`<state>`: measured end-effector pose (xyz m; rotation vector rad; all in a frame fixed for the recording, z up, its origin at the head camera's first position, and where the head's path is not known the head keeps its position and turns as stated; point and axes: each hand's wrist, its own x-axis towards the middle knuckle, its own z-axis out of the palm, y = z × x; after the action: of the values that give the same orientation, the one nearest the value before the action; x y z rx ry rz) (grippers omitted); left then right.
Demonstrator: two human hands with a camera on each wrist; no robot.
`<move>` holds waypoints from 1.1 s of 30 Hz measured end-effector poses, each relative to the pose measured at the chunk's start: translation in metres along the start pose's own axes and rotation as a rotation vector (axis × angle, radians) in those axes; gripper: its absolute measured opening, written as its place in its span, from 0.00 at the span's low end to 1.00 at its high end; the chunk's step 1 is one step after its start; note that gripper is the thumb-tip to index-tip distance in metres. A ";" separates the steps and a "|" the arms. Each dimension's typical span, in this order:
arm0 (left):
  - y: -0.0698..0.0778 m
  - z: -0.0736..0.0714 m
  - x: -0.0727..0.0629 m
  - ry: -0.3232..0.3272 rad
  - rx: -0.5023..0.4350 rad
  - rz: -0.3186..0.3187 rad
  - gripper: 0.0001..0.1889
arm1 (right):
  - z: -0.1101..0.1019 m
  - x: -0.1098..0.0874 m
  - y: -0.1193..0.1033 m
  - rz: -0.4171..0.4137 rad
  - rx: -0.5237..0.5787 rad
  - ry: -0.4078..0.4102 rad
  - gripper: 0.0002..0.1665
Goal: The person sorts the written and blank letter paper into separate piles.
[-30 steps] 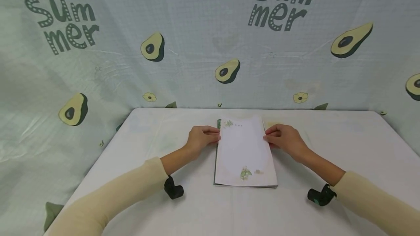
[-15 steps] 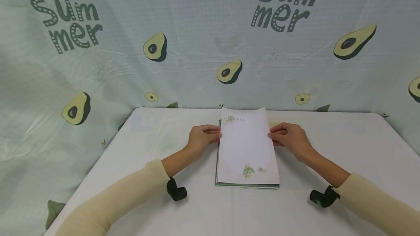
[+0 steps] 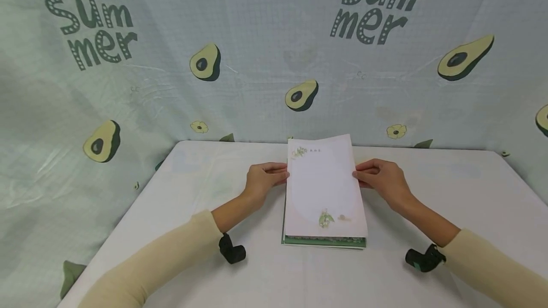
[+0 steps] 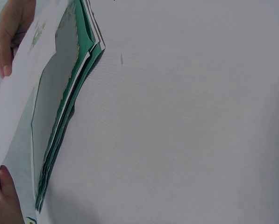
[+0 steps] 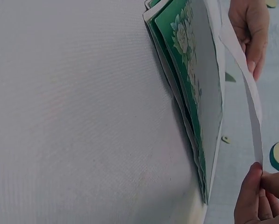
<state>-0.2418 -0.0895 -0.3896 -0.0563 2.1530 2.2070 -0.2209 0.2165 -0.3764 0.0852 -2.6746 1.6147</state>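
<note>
On table: stack of green and white layers, floral print on green.
Sheet: held up over stack; contact along near edge hard to judge.
Left hand: pinching left edge.
Right hand: pinching right edge.
Grip reason: opposite edges, probably for even support.

Printed avocados and "summer" lettering mark the pale cloth behind the white table.
</note>
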 end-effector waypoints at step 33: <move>0.005 0.044 0.010 -0.066 -0.052 0.024 0.13 | -0.049 -0.005 0.011 0.008 0.009 0.031 0.30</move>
<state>-0.2510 -0.0455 -0.3845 0.0391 2.0735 2.2442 -0.2176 0.2648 -0.3632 0.0491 -2.6484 1.6159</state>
